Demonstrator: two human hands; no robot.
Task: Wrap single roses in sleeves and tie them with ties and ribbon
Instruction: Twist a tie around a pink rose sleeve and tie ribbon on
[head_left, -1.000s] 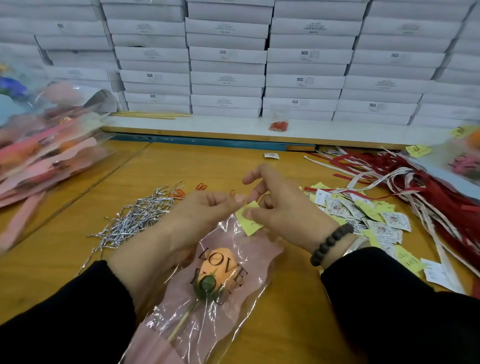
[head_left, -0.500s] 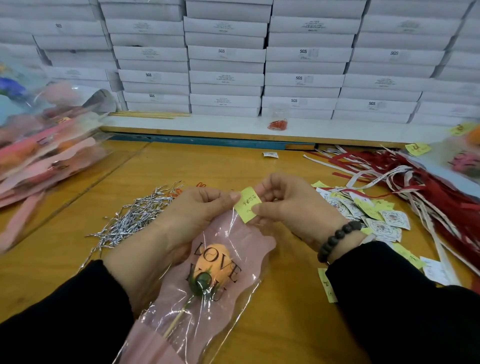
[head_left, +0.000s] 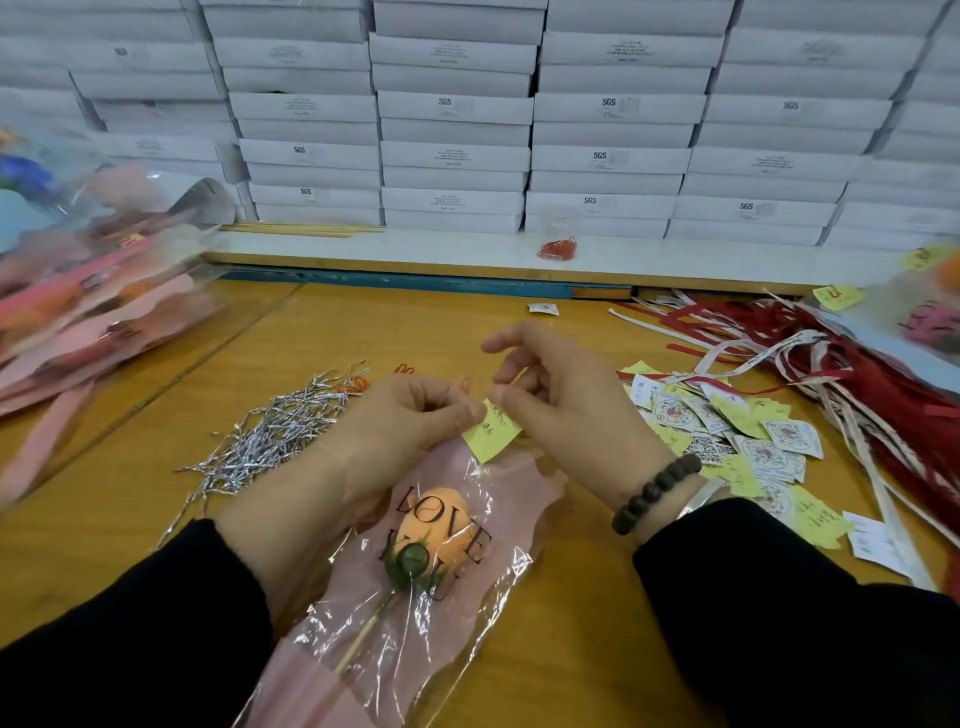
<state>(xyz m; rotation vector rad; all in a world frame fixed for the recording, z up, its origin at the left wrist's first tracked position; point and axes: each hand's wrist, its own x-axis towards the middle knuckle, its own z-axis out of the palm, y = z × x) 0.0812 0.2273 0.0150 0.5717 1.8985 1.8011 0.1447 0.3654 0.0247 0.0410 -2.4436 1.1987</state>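
sleeved rose (head_left: 436, 530), bloom away (stem near)

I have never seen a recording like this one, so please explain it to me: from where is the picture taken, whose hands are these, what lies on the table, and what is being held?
There is no machine here. A person wears a camera on the head, and it looks forward and down at their own two bare hands.

The left hand and the right hand together pinch a small yellow note with writing on it, just above the top of a pink sleeve. An orange rose lies inside the sleeve, which is printed LOVE YOU.

On the wooden table lie silver ties to the left, a heap of paper tags to the right, and red and white ribbons further right. Wrapped roses are piled at the far left. White boxes are stacked behind.
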